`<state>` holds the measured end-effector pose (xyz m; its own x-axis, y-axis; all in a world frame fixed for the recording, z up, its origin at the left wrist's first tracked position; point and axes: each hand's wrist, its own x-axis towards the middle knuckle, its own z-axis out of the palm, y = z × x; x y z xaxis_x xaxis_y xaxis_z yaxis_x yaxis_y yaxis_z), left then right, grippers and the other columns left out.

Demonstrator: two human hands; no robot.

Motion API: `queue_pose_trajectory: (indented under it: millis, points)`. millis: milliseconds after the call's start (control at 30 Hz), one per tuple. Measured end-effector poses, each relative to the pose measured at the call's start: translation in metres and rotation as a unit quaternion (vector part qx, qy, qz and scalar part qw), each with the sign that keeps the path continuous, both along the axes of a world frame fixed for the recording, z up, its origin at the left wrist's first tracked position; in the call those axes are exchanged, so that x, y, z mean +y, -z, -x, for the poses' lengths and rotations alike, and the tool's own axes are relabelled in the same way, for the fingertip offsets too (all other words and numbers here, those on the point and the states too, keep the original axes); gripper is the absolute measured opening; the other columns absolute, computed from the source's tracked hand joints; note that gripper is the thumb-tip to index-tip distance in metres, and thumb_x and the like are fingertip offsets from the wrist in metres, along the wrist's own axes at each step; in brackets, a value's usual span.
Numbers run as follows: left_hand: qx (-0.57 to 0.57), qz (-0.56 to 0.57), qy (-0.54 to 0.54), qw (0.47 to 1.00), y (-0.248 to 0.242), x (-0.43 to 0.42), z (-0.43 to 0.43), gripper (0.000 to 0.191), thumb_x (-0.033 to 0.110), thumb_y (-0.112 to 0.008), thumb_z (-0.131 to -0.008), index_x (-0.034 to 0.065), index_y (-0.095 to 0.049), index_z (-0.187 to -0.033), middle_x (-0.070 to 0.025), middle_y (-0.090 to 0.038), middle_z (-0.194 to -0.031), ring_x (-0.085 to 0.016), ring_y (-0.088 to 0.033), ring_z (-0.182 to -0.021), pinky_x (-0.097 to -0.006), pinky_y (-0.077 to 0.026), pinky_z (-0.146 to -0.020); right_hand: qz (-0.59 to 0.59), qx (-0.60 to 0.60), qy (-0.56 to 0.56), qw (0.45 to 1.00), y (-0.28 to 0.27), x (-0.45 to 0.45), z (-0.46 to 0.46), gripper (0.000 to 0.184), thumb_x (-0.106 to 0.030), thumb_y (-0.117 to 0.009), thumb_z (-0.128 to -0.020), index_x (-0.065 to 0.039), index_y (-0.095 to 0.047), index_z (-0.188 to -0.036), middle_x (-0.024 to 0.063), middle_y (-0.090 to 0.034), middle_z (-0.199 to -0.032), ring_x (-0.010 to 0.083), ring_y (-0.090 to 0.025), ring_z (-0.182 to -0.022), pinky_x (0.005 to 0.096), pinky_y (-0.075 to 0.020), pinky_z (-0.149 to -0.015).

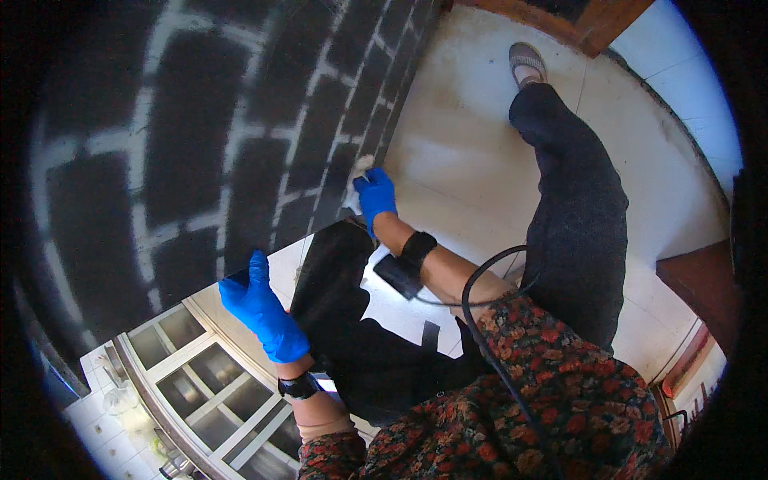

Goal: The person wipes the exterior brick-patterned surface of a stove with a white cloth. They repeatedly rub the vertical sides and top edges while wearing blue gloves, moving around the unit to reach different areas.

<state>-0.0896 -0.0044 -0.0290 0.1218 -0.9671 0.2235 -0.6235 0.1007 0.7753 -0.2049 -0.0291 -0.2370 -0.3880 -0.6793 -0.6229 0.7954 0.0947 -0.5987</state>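
Observation:
A large black panel painted with a white brick pattern fills the upper left. My right hand, in a blue glove, holds a white cloth against it, low near the floor. Part of the cloth is hidden by my fingers. My left hand, gloved in blue too, grips the panel's near edge with one digit lying along the painted face. Its other fingers are partly out of sight behind the edge.
Light floor tiles lie under my outstretched leg. A glass-fronted cabinet stands at lower left. Brown wood juts in from the right, and a wooden frame is at the top. A black cable loops beside my right arm.

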Motion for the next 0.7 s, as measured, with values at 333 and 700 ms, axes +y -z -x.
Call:
queue_pose_trajectory:
  millis: [333,700]
  points:
    - [-0.01,0.015,-0.001,1.0,0.003,0.0,-0.002,0.029,0.006,-0.066,-0.083,0.0001,-0.06,-0.111,-0.0055,-0.065,-0.094,-0.012,-0.056,-0.08,-0.0253,-0.046,-0.069,0.042,0.407,0.044,0.911,-0.035,0.005,0.002,0.018,-0.01,-0.054,-0.087,-0.004,-0.053,-0.103,0.0205,-0.058,-0.101,0.0366,-0.058,-0.095,0.0399,-0.0457,-0.08]
    - [-0.023,0.053,-0.003,0.998,0.011,-0.001,0.007,0.03,0.005,-0.066,-0.083,-0.0002,-0.059,-0.112,-0.0071,-0.065,-0.098,-0.013,-0.057,-0.081,-0.0267,-0.047,-0.071,-0.037,0.393,0.001,0.919,-0.018,-0.013,0.039,0.02,-0.008,-0.056,-0.086,-0.004,-0.054,-0.105,0.0168,-0.06,-0.099,0.0275,-0.059,-0.091,0.0377,-0.0459,-0.078]
